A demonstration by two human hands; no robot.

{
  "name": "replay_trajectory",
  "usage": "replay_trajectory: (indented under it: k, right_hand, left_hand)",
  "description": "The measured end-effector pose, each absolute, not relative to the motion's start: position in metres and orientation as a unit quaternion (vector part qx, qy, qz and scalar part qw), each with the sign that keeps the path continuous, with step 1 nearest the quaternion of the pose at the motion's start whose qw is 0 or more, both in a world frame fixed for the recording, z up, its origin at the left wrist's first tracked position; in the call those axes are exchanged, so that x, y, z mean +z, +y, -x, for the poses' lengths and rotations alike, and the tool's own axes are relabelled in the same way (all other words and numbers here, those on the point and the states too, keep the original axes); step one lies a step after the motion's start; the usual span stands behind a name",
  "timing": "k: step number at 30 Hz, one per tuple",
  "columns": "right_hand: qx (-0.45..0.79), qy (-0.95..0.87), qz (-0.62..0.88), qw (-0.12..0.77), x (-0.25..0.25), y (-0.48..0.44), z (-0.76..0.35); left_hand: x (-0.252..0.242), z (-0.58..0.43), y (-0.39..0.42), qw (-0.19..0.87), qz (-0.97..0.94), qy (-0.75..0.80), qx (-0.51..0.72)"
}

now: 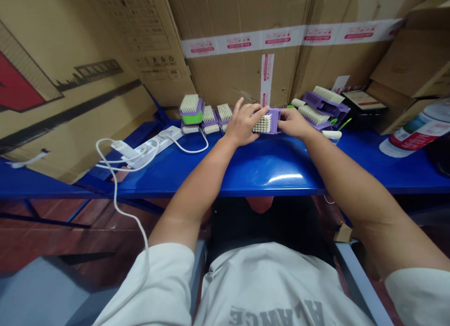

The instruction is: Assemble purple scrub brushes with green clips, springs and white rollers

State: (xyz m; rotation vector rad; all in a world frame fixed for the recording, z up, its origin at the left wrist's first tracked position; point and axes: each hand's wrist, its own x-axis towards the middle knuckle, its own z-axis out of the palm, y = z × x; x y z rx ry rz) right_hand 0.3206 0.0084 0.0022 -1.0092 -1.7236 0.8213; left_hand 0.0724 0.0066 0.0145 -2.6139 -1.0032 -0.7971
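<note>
Near the back of the blue table, a purple brush point(274, 121) with cream bristles is between my two hands. My left hand point(244, 123) is closed over its left part, fingers lying across the top by the bristles. At the brush's right end, my right hand point(294, 122) grips the purple body, its fingertips partly hidden. Left of my left hand stand several similar brushes, among them a purple-and-green brush point(191, 109) and a smaller-looking purple brush point(209, 119). Right of my right hand, more purple brushes point(325, 108) lie heaped, bristles up.
A white power strip point(154, 147) with plugs and a white cable point(121, 211) occupies the left of the blue table point(270, 166). A water bottle point(415, 131) leans at the right, near a black box point(365, 108). Large cardboard boxes point(232, 16) stand along the back.
</note>
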Motion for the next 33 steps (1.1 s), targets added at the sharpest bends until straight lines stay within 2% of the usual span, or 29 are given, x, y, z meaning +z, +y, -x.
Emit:
replay_trajectory:
  k: [8, 21, 28, 33]
  right_hand:
    - [0.376, -0.679, 0.421, 0.470, 0.005, 0.009, -0.323]
    - [0.352, -0.658, 0.410, 0.524, 0.011, 0.008, -0.327]
    - [0.282, -0.636, 0.441, 0.567, 0.002, 0.028, -0.338]
    - [0.142, -0.704, 0.497, 0.486, -0.009, 0.034, -0.341]
  left_hand:
    - [0.012, -0.067, 0.013, 0.126, 0.872, -0.372, -0.293]
    - [0.013, -0.066, 0.015, 0.122, 0.860, -0.394, -0.301]
    - [0.009, -0.063, 0.023, 0.123, 0.834, -0.425, -0.329]
    - [0.008, -0.062, 0.026, 0.108, 0.819, -0.440, -0.352]
